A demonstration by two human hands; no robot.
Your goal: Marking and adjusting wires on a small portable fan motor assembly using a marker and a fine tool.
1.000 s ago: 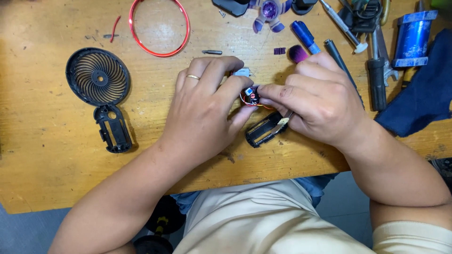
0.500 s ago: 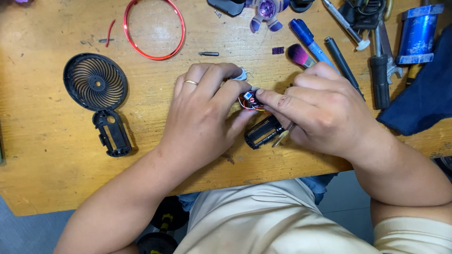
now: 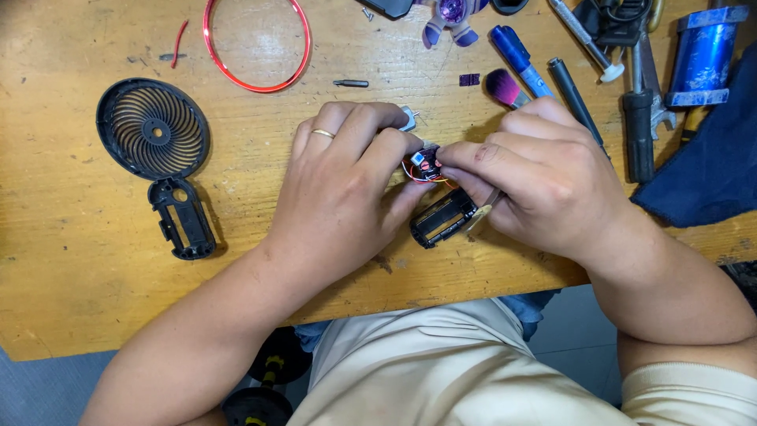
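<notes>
My left hand point(image 3: 347, 181), with a ring on one finger, and my right hand point(image 3: 536, 173) meet over a small black part with red wires point(image 3: 426, 166), pinched between the fingertips of both. A black plastic battery housing point(image 3: 441, 219) hangs just below it, under my right fingers. A thin pale tool point(image 3: 482, 210) pokes out of my right hand. Both hands rest on the wooden table point(image 3: 79, 300) near its front edge.
A black round fan grille with a handle shell point(image 3: 158, 150) lies at left. A red ring point(image 3: 256, 43) lies at the back. A screwdriver bit point(image 3: 351, 83), brush point(image 3: 505, 87), blue pen point(image 3: 516, 51), black tools point(image 3: 639, 134), blue spool point(image 3: 702, 55) and dark cloth point(image 3: 710, 173) crowd the right.
The hands have barely shifted. My right fingertips stay pinched on the small wired part, and the view has drifted slightly.
</notes>
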